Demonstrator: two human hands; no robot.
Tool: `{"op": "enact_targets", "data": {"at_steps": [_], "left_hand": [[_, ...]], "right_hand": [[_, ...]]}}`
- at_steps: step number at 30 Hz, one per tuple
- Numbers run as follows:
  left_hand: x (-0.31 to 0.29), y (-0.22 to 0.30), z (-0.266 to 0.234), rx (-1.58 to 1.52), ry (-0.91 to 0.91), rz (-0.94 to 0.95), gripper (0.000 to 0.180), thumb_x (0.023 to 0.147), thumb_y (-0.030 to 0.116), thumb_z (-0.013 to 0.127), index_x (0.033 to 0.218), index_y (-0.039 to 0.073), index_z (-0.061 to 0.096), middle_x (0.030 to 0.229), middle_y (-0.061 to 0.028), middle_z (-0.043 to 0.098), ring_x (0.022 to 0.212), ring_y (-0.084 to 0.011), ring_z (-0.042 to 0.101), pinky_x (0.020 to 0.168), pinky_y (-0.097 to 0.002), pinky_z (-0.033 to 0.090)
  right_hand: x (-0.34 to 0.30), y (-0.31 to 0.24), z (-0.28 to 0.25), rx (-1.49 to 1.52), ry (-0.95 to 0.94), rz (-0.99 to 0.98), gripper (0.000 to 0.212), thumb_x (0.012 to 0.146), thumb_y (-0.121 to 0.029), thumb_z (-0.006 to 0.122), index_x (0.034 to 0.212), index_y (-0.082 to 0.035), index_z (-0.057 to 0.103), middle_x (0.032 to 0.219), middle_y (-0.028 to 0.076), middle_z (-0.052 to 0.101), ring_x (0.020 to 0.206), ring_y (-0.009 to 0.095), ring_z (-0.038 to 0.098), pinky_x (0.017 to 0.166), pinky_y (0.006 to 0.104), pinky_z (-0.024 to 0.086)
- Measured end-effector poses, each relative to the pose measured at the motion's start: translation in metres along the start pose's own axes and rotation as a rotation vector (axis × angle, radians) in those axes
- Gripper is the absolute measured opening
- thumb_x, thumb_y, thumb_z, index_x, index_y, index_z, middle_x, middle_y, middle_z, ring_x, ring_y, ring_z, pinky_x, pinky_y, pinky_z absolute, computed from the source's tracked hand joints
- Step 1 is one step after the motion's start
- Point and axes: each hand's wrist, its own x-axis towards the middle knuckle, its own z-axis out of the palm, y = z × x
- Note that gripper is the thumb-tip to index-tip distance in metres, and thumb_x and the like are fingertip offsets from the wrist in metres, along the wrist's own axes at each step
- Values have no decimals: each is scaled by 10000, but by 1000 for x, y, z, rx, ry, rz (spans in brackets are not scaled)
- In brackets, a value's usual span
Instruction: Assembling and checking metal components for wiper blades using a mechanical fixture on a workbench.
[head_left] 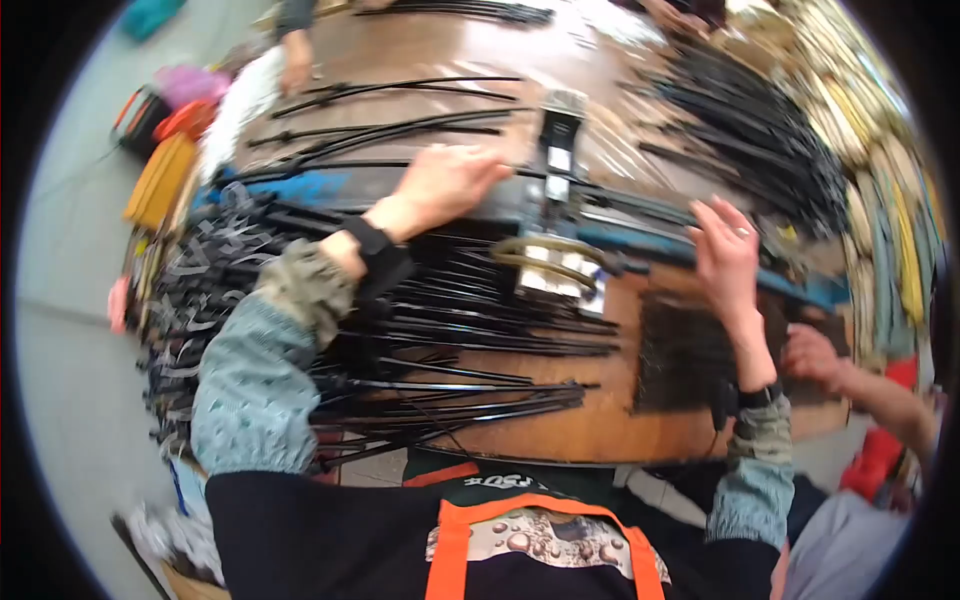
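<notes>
My left hand (450, 185) is closed, its fingertips pinched together over a long thin black rod (340, 168). This rod runs across the table toward a metal bench device (560, 185) with a pale base and a curved tube, just right of those fingers. On the other side of the device, my right hand (727, 250) is raised with its fingers apart, beside the end of the dark rods. No thing shows in its palm. Many black rods (500, 340) lie in a heap below my left forearm. Some blur hides what the fingertips touch.
Another person's hand (815, 355) rests by a dark mat (690, 350) at the right. Two more people's hands show across the brown table (540, 430). Black rod bundles (760, 130) lie far right, beside stacked pale and yellow bundles (905, 240). A yellow box (160, 180) stands left.
</notes>
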Motion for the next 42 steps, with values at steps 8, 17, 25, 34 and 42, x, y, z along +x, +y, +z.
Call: {"op": "enact_targets", "data": {"at_steps": [8, 17, 25, 34, 42], "left_hand": [[16, 18, -1, 141, -102, -86, 215, 963, 285, 551, 880, 86, 557, 780, -174, 635, 765, -400, 621, 614, -489, 472], [7, 17, -3, 180, -99, -114, 194, 956, 278, 555, 871, 104, 566, 772, -143, 647, 752, -368, 641, 625, -484, 482], [8, 6, 7, 323, 46, 119, 96, 957, 195, 565, 952, 101, 585, 795, -134, 643, 751, -360, 633, 617, -443, 486], [6, -103, -15, 470, 65, 335, 181, 972, 287, 534, 1014, 134, 622, 881, -84, 663, 788, -300, 658, 659, -408, 509], [-24, 37, -46, 750, -560, -320, 143, 859, 183, 562, 889, 148, 698, 887, -91, 693, 848, -262, 686, 656, -428, 537]], "right_hand": [[-39, -60, -35, 255, -92, 90, 249, 852, -89, 695, 1095, -43, 662, 924, 71, 695, 891, 262, 614, 831, 399, 439], [-37, -71, 21, 677, -58, 322, 192, 909, -82, 636, 1091, -22, 643, 808, 110, 642, 768, 256, 598, 694, 338, 484], [-29, -52, 14, 875, -357, 524, 210, 916, -205, 660, 1024, -27, 631, 747, 103, 598, 726, 214, 591, 662, 330, 484], [-142, -121, -82, 206, -650, 109, 214, 733, -170, 737, 850, -93, 576, 812, 72, 550, 800, 275, 560, 645, 397, 450], [-115, -132, -13, 135, -344, -33, 310, 682, -62, 698, 982, -76, 622, 911, 65, 583, 861, 260, 571, 721, 402, 449]]}}
